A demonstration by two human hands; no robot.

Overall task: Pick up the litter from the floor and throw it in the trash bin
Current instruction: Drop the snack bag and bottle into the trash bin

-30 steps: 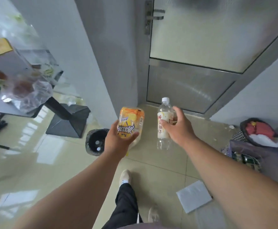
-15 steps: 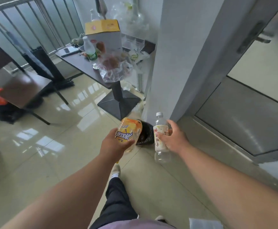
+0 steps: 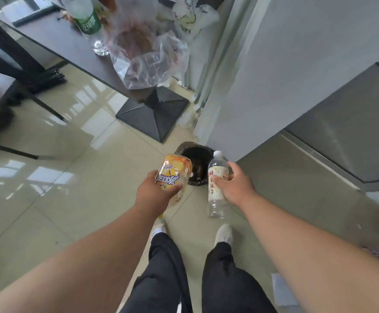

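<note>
My left hand (image 3: 153,192) grips an orange-labelled plastic bottle (image 3: 173,175), tilted toward the bin. In my right hand (image 3: 237,188) I hold a clear bottle with a white cap and a pale label (image 3: 216,184), nearly upright. Both bottles hang just in front of a small round trash bin with a black liner (image 3: 198,154), which stands on the tiled floor at the corner of a grey wall. The bottles hide the near part of the bin. A white sheet of paper (image 3: 282,292) lies on the floor at the lower right.
A dark table (image 3: 71,46) on a black pedestal base (image 3: 154,114) stands beyond the bin, loaded with plastic bags and a green-labelled bottle (image 3: 88,19). A metal door panel (image 3: 342,123) is on the right. My legs and white shoes (image 3: 223,232) are below.
The view has swung left and down, away from the door toward the bin. The bin now sits right behind both bottles and looks closer. Both hands still hold their bottles.
</note>
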